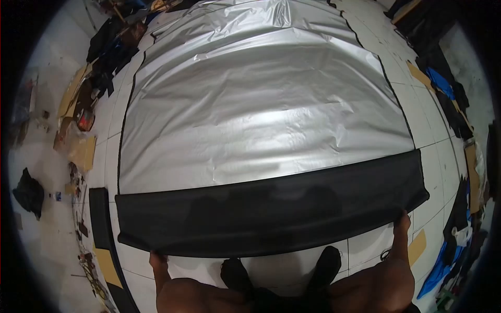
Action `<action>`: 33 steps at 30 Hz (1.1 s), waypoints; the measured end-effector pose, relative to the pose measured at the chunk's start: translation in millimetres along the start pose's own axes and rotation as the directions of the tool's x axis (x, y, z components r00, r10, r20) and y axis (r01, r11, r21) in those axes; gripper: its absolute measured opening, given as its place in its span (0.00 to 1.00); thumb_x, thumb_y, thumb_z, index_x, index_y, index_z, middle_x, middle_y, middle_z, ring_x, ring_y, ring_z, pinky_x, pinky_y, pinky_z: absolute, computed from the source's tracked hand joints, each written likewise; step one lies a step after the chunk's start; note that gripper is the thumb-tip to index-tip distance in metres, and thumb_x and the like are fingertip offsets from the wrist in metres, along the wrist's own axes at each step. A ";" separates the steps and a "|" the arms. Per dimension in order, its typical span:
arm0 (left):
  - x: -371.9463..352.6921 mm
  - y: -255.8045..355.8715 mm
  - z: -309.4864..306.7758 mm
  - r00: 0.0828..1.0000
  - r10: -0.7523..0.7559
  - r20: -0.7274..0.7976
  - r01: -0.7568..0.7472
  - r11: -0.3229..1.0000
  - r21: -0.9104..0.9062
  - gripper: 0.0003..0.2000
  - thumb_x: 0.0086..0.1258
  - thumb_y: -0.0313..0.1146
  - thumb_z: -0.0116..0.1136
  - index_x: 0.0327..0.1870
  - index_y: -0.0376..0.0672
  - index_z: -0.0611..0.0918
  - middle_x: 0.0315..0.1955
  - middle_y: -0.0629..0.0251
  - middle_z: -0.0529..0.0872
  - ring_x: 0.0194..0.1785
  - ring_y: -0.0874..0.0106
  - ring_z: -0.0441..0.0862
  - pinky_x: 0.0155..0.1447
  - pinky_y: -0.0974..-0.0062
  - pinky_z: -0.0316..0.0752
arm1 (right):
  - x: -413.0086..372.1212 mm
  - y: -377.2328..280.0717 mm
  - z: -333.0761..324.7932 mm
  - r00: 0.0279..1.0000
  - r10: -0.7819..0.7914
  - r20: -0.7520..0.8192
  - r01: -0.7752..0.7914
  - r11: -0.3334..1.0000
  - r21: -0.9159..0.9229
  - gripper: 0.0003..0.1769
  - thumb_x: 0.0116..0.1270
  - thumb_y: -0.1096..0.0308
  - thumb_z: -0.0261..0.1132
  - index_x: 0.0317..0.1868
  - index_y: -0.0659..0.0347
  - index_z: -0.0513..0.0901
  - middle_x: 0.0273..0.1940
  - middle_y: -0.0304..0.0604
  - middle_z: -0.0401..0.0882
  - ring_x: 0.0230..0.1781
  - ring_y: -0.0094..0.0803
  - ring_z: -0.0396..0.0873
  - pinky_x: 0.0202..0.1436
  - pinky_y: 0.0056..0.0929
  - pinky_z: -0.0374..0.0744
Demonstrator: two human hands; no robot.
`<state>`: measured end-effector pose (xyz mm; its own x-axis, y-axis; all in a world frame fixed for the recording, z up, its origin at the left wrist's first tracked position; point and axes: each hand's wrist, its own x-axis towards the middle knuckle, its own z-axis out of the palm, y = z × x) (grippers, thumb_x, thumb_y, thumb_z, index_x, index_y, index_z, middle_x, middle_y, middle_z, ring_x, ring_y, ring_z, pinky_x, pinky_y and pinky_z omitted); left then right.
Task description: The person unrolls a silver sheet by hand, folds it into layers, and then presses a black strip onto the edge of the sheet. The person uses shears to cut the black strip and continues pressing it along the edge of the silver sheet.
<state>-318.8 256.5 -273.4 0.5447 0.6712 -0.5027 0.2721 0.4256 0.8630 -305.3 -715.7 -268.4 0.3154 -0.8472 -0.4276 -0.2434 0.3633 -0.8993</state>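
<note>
A large silver sheet (261,109) with dark edging lies spread over the tiled floor. Its near end is folded over and shows a black underside (271,214) as a wide band. At the band's near left corner, my left hand (158,259) grips the black edge with closed fingers. My right hand (402,221) is closed on the same edge near the right corner. The fingertips of both hands are partly hidden by the fabric.
Both feet, in dark coverings, stand close behind the fold, the left foot (236,274) and the right foot (327,265). A long black strip (99,219) lies at left. Cardboard (417,248) and blue material (441,271) lie at right, dark scraps along both walls.
</note>
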 end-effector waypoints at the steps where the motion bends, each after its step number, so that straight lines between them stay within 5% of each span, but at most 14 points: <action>1: -3.7 -0.7 -5.3 0.999 0.047 -0.009 -0.046 0.997 0.070 0.18 0.68 0.43 0.51 0.48 0.37 0.77 0.39 0.63 0.80 0.41 0.66 0.79 0.43 0.67 0.75 | 3.7 -7.4 -5.6 0.999 -0.036 0.011 0.036 0.999 -0.018 0.20 0.64 0.60 0.57 0.45 0.71 0.77 0.41 0.48 0.79 0.38 0.37 0.80 0.41 0.32 0.79; 2: -0.8 -5.5 -2.8 0.993 0.057 -0.105 -0.062 0.997 -0.048 0.15 0.65 0.40 0.53 0.44 0.37 0.77 0.35 0.63 0.80 0.35 0.69 0.78 0.38 0.70 0.74 | 6.6 -15.3 -12.3 0.997 -0.074 0.022 0.075 0.997 -0.033 0.20 0.64 0.60 0.57 0.44 0.72 0.77 0.41 0.48 0.79 0.39 0.37 0.80 0.42 0.31 0.79; 6: -44.7 25.4 4.0 0.908 0.244 -0.341 -0.194 0.965 0.175 0.07 0.61 0.30 0.52 0.35 0.37 0.76 0.26 0.65 0.79 0.24 0.76 0.74 0.24 0.78 0.67 | -3.9 -65.9 -23.9 0.981 -0.194 0.003 0.195 0.981 -0.014 0.17 0.65 0.61 0.55 0.41 0.70 0.77 0.36 0.47 0.79 0.37 0.35 0.80 0.40 0.30 0.79; 9: -30.3 53.3 -29.9 0.930 0.299 -0.215 -0.227 0.925 0.306 0.11 0.60 0.29 0.53 0.42 0.35 0.75 0.20 0.70 0.74 0.19 0.79 0.69 0.21 0.80 0.63 | 11.3 -96.5 -39.9 0.979 -0.200 0.030 0.200 0.980 0.004 0.17 0.65 0.59 0.55 0.39 0.68 0.77 0.32 0.45 0.79 0.33 0.33 0.79 0.35 0.28 0.78; 11: -47.2 100.5 13.3 0.935 0.268 -0.231 -0.194 0.935 0.297 0.19 0.60 0.29 0.53 0.53 0.34 0.71 0.20 0.70 0.74 0.18 0.79 0.68 0.20 0.80 0.62 | -0.8 -136.8 -5.5 0.951 -0.307 -0.036 0.292 0.931 -0.219 0.16 0.65 0.59 0.56 0.40 0.65 0.78 0.31 0.45 0.78 0.30 0.31 0.78 0.30 0.26 0.76; 13: -29.8 132.7 45.0 0.953 0.281 -0.110 -0.219 0.894 0.392 0.27 0.61 0.29 0.54 0.62 0.32 0.62 0.27 0.64 0.78 0.20 0.77 0.71 0.22 0.79 0.66 | 29.5 -159.3 22.7 0.944 -0.321 0.081 0.325 0.854 -0.407 0.16 0.64 0.60 0.57 0.42 0.66 0.77 0.36 0.47 0.78 0.28 0.29 0.76 0.26 0.25 0.74; 15: 43.3 138.6 55.7 0.932 0.364 0.001 -0.321 0.821 0.472 0.31 0.62 0.33 0.56 0.64 0.31 0.59 0.38 0.55 0.78 0.27 0.68 0.76 0.28 0.73 0.72 | 50.9 -164.4 77.0 0.895 -0.430 0.116 0.421 0.730 -0.539 0.24 0.67 0.58 0.56 0.57 0.66 0.72 0.33 0.45 0.76 0.35 0.33 0.77 0.36 0.32 0.77; 16: 61.7 143.4 77.0 0.927 0.374 0.022 -0.334 0.798 0.501 0.33 0.62 0.35 0.57 0.65 0.30 0.58 0.44 0.51 0.77 0.31 0.64 0.78 0.32 0.70 0.74 | 46.4 -158.8 109.2 0.913 -0.391 0.117 0.403 0.820 -0.407 0.27 0.68 0.54 0.54 0.59 0.67 0.71 0.36 0.48 0.77 0.37 0.37 0.78 0.38 0.35 0.77; 18: 36.4 140.8 170.6 0.931 0.358 -0.075 -0.212 0.694 0.688 0.37 0.62 0.41 0.59 0.66 0.31 0.56 0.50 0.44 0.75 0.45 0.56 0.77 0.46 0.65 0.75 | 38.0 -125.6 152.6 0.662 -0.705 0.257 0.712 0.483 -0.510 0.30 0.70 0.50 0.52 0.60 0.67 0.69 0.41 0.53 0.78 0.41 0.46 0.79 0.44 0.40 0.77; 19: 34.8 127.9 193.3 0.914 0.389 -0.111 -0.132 0.546 0.827 0.39 0.62 0.44 0.60 0.67 0.31 0.55 0.51 0.41 0.74 0.52 0.53 0.76 0.54 0.64 0.73 | 35.5 -109.5 162.9 0.282 -0.835 0.473 0.783 -0.085 -0.617 0.30 0.70 0.49 0.52 0.60 0.67 0.69 0.44 0.55 0.78 0.43 0.51 0.79 0.47 0.44 0.77; 21: 6.8 87.0 206.5 0.712 0.649 0.268 -0.414 0.081 0.906 0.39 0.61 0.48 0.61 0.66 0.32 0.59 0.55 0.39 0.72 0.60 0.49 0.70 0.62 0.64 0.66 | -65.4 -85.6 188.3 0.541 -0.616 0.573 0.684 -0.074 -0.726 0.27 0.69 0.54 0.55 0.58 0.68 0.70 0.47 0.58 0.78 0.48 0.57 0.76 0.52 0.47 0.73; 22: -24.7 77.0 216.1 0.688 0.597 0.412 -0.540 0.042 0.841 0.38 0.61 0.48 0.60 0.66 0.33 0.61 0.58 0.39 0.69 0.62 0.47 0.67 0.65 0.60 0.62 | -103.0 -76.9 192.8 0.572 -0.507 0.645 0.750 0.004 -0.662 0.25 0.64 0.55 0.61 0.56 0.63 0.73 0.48 0.56 0.77 0.51 0.52 0.74 0.57 0.45 0.69; 25: -91.4 27.0 207.9 0.537 0.426 0.728 -0.682 -0.290 0.672 0.34 0.61 0.48 0.60 0.65 0.37 0.66 0.66 0.42 0.60 0.70 0.46 0.54 0.71 0.49 0.45 | -184.4 -32.8 175.0 0.344 -0.399 0.850 0.888 -0.156 -0.433 0.28 0.60 0.53 0.64 0.56 0.59 0.74 0.58 0.52 0.70 0.62 0.48 0.65 0.65 0.50 0.59; 33: -90.6 -7.5 224.2 0.599 0.214 0.771 -0.749 -0.191 0.635 0.37 0.61 0.46 0.58 0.69 0.41 0.60 0.71 0.42 0.47 0.74 0.46 0.41 0.72 0.46 0.34 | -183.8 -1.2 179.1 0.238 -0.259 0.936 0.939 -0.183 -0.290 0.31 0.60 0.49 0.63 0.59 0.59 0.72 0.62 0.53 0.64 0.65 0.49 0.59 0.67 0.53 0.54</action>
<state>-192.3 56.4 -223.3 0.9966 0.0252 -0.0786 0.0437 -0.9690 0.2432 -198.7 -491.0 -205.1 0.9967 0.0669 0.0452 0.0749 -0.9747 -0.2104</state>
